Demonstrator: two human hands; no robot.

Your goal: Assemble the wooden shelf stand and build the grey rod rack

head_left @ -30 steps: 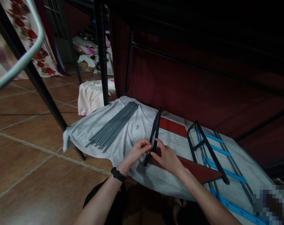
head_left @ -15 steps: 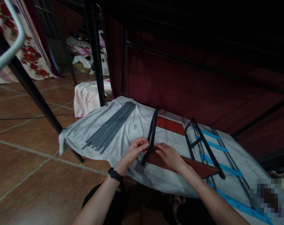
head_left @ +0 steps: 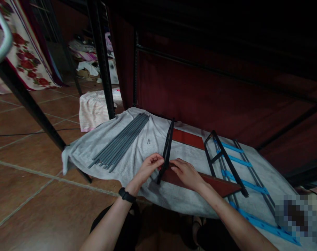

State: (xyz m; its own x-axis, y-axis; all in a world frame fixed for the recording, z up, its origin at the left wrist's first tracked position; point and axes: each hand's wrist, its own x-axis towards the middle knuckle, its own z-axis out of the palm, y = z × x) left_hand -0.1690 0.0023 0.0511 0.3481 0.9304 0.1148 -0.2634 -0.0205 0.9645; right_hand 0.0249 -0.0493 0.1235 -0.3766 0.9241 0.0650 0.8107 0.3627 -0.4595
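My left hand [head_left: 150, 166] is closed in a pinch against the left side of a black metal frame [head_left: 169, 142]. What its fingertips hold, if anything, is too small to make out. On the frame's other side, my right hand [head_left: 185, 172] has its bent fingers over the end of a reddish-brown board [head_left: 218, 184], gripping it close to the joint. That board runs to a second black frame [head_left: 230, 167] on the right. Farther back, another reddish-brown board [head_left: 188, 138] spans between the two frames. Two small screw-like pieces [head_left: 148, 142] lie beyond my left hand.
A bundle of grey rods [head_left: 120, 141] rests on the grey cloth [head_left: 137, 170] at left. Blue slats [head_left: 248, 184] with dark rods lie at right. A black bed post [head_left: 102, 62] and a dark red curtain [head_left: 200, 94] stand behind. A pixelated patch covers the lower right.
The whole view has shifted slightly, so things sit a little more to the left. Both hands keep the same places at the frame and board.
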